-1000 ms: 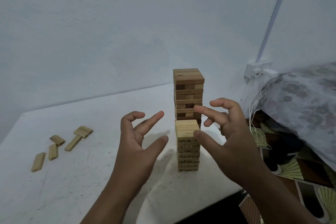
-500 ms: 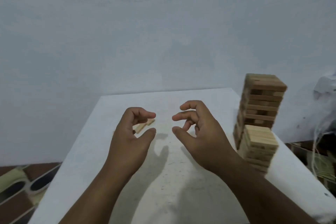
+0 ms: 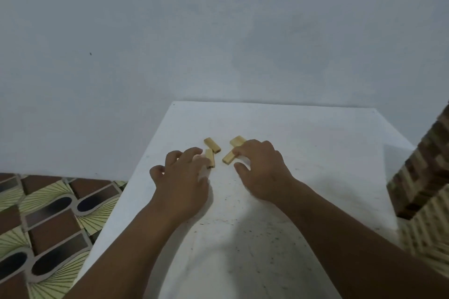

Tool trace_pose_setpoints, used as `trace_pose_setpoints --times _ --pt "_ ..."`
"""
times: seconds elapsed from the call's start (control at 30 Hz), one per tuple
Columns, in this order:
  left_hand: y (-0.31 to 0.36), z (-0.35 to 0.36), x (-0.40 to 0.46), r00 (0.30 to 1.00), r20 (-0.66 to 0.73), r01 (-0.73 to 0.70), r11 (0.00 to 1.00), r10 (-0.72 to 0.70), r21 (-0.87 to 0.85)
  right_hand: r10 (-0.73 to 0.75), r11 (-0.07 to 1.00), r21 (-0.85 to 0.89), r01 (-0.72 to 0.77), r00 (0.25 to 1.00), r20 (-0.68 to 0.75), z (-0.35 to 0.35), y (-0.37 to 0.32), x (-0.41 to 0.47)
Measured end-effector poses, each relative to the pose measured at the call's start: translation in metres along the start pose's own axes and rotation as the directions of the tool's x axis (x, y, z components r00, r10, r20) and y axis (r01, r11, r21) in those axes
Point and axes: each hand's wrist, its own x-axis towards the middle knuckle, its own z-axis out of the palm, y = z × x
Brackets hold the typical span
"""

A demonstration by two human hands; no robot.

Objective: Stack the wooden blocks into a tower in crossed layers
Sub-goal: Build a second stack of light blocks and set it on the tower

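We see loose wooden blocks lying flat on the white table (image 3: 303, 153) a little above the middle of the frame. The far-left block (image 3: 212, 144) runs its long axis from upper left to lower right; the block below it (image 3: 210, 158) lies nearly up-and-down in the picture. To the right, a long block (image 3: 228, 157) points from lower left to upper right, and a wider block (image 3: 238, 141) sits just above it, crossing its far end.

The tower (image 3: 422, 170) stands at the right edge of the frame, blurred and cut off, well apart from the loose pieces. Patterned floor tiles (image 3: 48, 221) fill the lower left.

Our left hand (image 3: 184, 177) rests over the table with fingers curled, its fingertips touching the near-upright block; we cannot tell whether it has a grip. Our right hand (image 3: 262, 167) has its curled fingertips on the long block, thumb spread below it and apart from it.
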Motion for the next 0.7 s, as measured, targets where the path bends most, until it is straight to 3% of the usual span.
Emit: trace_pose_setpoints --times 0.1,0.23,0.47,0.7 --pt "-0.004 0.006 0.002 1.000 0.017 -0.012 1.000 0.011 0.015 -0.053 0.994 -0.098 0.056 0.998 0.032 0.012 -0.006 0.010" --pt "-0.014 0.007 0.003 0.999 -0.037 -0.019 0.997 0.016 -0.069 -0.137 0.987 -0.088 0.138 0.990 0.010 0.023 -0.012 0.020" --pt "-0.019 0.006 -0.001 0.998 -0.063 -0.021 0.997 0.016 -0.073 -0.166 0.955 -0.232 0.184 0.982 0.093 0.026 -0.023 0.035" --pt "-0.009 0.010 -0.012 0.993 -0.113 -0.036 0.998 0.031 -0.041 -0.165 0.979 -0.112 0.169 0.985 0.047 0.012 -0.018 0.009"
